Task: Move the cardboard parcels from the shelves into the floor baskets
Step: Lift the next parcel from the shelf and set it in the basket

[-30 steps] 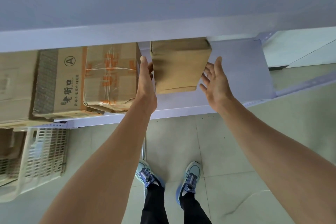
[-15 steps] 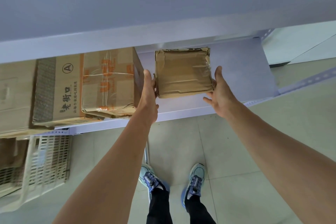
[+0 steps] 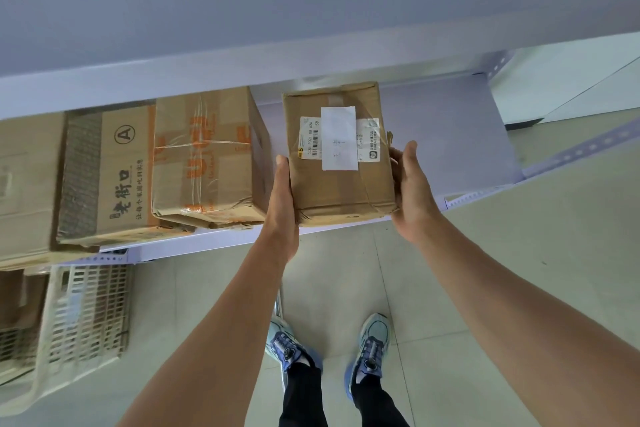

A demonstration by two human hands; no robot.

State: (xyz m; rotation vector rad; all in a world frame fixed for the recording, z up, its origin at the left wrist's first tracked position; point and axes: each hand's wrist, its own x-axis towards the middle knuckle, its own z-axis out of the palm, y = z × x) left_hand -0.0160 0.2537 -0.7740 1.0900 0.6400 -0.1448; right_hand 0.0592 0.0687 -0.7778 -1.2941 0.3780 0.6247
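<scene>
Grey metal shelving (image 3: 450,135) spans overhead; at its front lip, twelve o'clock, a small brown cardboard parcel with white labels (image 3: 341,152) is clamped between left hand (image 3: 282,204) and right hand (image 3: 412,191), which press opposite sides to keep it level. Half a second ago its label faced away and it sat deeper. A white slatted plastic floor basket (image 3: 79,315) lies at eight o'clock.

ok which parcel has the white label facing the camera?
The small parcel gripped between left hand and right hand. The orange-print box and the box marked A show no white label.
</scene>
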